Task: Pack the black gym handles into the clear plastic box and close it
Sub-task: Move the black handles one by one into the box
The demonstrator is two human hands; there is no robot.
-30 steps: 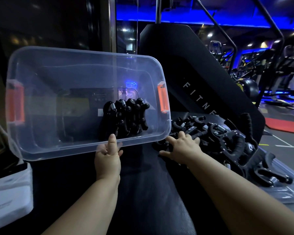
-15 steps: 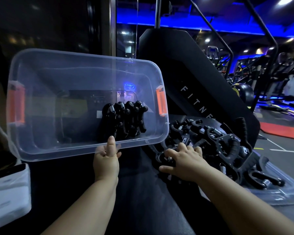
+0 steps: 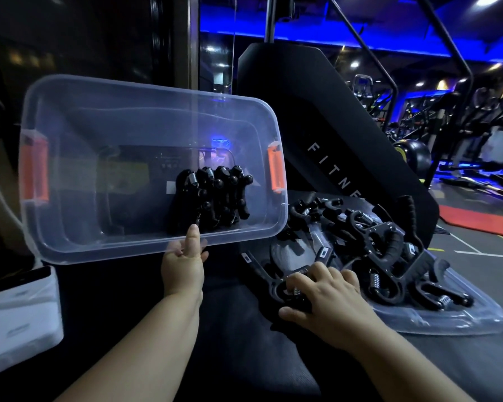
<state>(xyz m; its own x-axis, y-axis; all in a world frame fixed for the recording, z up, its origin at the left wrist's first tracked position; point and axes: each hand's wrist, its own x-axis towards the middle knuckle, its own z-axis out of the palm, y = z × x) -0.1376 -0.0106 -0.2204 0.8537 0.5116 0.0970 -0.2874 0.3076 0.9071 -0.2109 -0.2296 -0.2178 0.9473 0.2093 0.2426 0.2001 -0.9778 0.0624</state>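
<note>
Clear plastic box (image 3: 122, 250): tipped on its side with the opening toward the camera, 2 orange latches (image 3: 34, 172) at its ends, near rim grasped by the left hand (image 3: 183, 264) with 1 digit raised against the wall; 1 packed cluster of handles (image 3: 212, 198) stands inside toward the right end. Pile of black gym handles (image 3: 384, 245): heaped on the clear lid (image 3: 453, 320), just right of the box. Right hand (image 3: 325, 297): fingers curled over 1 front handle (image 3: 269, 281) at the pile's near edge, thumb beneath, grasping it.
</note>
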